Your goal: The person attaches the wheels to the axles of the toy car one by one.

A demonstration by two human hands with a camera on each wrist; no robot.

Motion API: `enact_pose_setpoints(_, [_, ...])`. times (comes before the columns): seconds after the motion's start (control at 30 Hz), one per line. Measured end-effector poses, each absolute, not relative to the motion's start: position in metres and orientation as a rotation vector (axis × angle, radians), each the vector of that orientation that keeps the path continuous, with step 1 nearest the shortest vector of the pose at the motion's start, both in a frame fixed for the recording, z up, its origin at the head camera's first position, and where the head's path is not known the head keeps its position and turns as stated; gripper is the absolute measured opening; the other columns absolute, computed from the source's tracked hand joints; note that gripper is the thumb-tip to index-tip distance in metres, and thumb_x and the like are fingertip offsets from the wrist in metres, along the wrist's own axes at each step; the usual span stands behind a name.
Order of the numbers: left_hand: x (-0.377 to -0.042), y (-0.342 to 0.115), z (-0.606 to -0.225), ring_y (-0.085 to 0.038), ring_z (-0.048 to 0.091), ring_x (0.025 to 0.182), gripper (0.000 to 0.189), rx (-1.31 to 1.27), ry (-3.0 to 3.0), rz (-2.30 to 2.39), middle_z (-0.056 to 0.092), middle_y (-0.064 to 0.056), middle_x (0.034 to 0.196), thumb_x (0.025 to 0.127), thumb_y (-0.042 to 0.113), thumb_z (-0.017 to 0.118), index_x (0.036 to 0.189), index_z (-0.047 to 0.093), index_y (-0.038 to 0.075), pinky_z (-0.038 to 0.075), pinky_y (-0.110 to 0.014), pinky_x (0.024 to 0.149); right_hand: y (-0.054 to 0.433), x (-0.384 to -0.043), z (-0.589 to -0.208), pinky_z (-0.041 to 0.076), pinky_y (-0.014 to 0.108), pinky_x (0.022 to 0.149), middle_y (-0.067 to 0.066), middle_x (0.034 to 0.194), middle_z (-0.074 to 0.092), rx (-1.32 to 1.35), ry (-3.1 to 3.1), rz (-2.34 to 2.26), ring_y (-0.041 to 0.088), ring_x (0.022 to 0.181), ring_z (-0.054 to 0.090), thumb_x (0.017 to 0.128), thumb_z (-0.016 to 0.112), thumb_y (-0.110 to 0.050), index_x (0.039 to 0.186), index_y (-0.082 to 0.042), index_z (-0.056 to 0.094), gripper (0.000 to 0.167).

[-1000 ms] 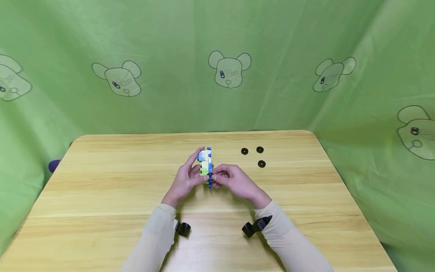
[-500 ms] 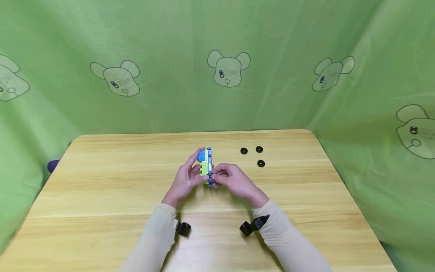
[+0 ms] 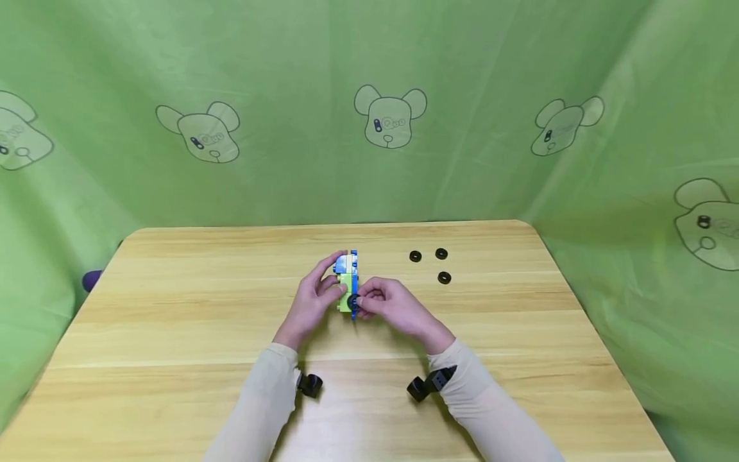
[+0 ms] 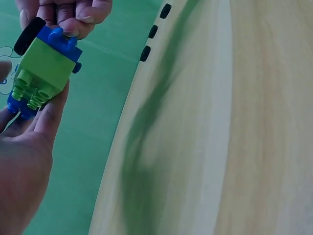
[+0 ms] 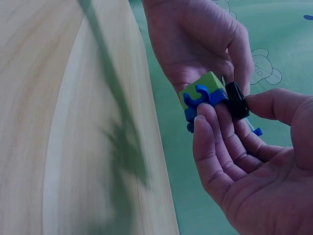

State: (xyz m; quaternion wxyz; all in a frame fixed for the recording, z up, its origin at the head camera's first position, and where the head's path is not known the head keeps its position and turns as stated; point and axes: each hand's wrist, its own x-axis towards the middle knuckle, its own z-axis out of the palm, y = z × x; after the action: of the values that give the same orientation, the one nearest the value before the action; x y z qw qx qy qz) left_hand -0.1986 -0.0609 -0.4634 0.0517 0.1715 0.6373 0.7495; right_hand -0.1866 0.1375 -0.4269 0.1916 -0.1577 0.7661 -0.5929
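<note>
Toy block vehicle (image 3: 349,280), blue and green, is held between two hands over the tabletop (image 3: 196,321) — the grip of the left hand (image 3: 312,308) clamped round its body, that of the right hand (image 3: 398,309) pinching a black wheel (image 5: 237,101) against its side. Fitting that wheel appears to be the step in hand; the next move likely calls for a square, firm push with the body steady. Three loose wheels (image 3: 444,278) lie farther back, to the right — no container is plainly in view.
</note>
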Motion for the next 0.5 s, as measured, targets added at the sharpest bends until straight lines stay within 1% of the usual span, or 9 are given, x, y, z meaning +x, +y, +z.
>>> enact_pose_setpoints(0.1, [-0.2004, -0.0607, -0.4618, -0.029, 0.057, 0.119, 0.056, 0.475, 1.921, 2.329, 0.042, -0.007, 0.148, 0.094, -0.005, 0.059, 0.146, 0.045, 0.012, 0.05, -0.036, 0.097, 0.1371, -0.1862, -0.4258, 0.056, 0.043, 0.082, 0.013, 0.091, 0.067, -0.445, 2.137, -1.665, 0.045, 0.091, 0.063, 0.095, 0.06, -0.004, 0.107, 0.008, 0.06, 0.017])
enact_pose_setpoints(0.2, [-0.2013, -0.0609, -0.46, -0.03, 0.058, 0.117, 0.051, 0.441, 1.919, 2.364, 0.051, -0.014, 0.138, 0.093, -0.006, 0.059, 0.141, 0.049, 0.007, 0.051, -0.036, 0.095, 0.1375, -0.1856, -0.4255, 0.056, 0.045, 0.083, 0.014, 0.092, 0.067, -0.462, 2.123, -1.671, 0.047, 0.092, 0.062, 0.095, 0.06, -0.005, 0.107, 0.009, 0.06, 0.018])
enact_pose_setpoints(0.23, [-0.2014, -0.0611, -0.4594, -0.031, 0.059, 0.116, 0.05, 0.433, 1.919, 2.369, 0.053, -0.015, 0.135, 0.092, -0.006, 0.059, 0.14, 0.05, 0.007, 0.052, -0.036, 0.094, 0.1376, -0.1855, -0.4254, 0.056, 0.045, 0.083, 0.015, 0.093, 0.067, -0.467, 2.118, -1.674, 0.048, 0.092, 0.062, 0.095, 0.06, -0.005, 0.107, 0.009, 0.059, 0.018])
enact_pose_setpoints(0.37, [-0.2017, -0.0621, -0.4577, -0.031, 0.06, 0.115, 0.049, 0.411, 1.923, 2.351, 0.055, -0.016, 0.132, 0.092, -0.005, 0.06, 0.139, 0.051, 0.007, 0.053, -0.038, 0.092, 0.138, -0.1853, -0.4263, 0.055, 0.046, 0.084, 0.016, 0.094, 0.066, -0.476, 2.106, -1.669, 0.047, 0.093, 0.061, 0.095, 0.06, -0.005, 0.107, 0.01, 0.059, 0.019])
enact_pose_setpoints(0.5, [-0.2017, -0.0625, -0.4566, -0.031, 0.059, 0.115, 0.048, 0.394, 1.919, 2.335, 0.054, -0.017, 0.132, 0.092, -0.004, 0.061, 0.138, 0.052, 0.006, 0.051, -0.043, 0.094, 0.1402, -0.1862, -0.4279, 0.054, 0.049, 0.086, 0.015, 0.095, 0.066, -0.501, 2.1, -1.655, 0.045, 0.093, 0.061, 0.096, 0.059, -0.005, 0.108, 0.01, 0.059, 0.02])
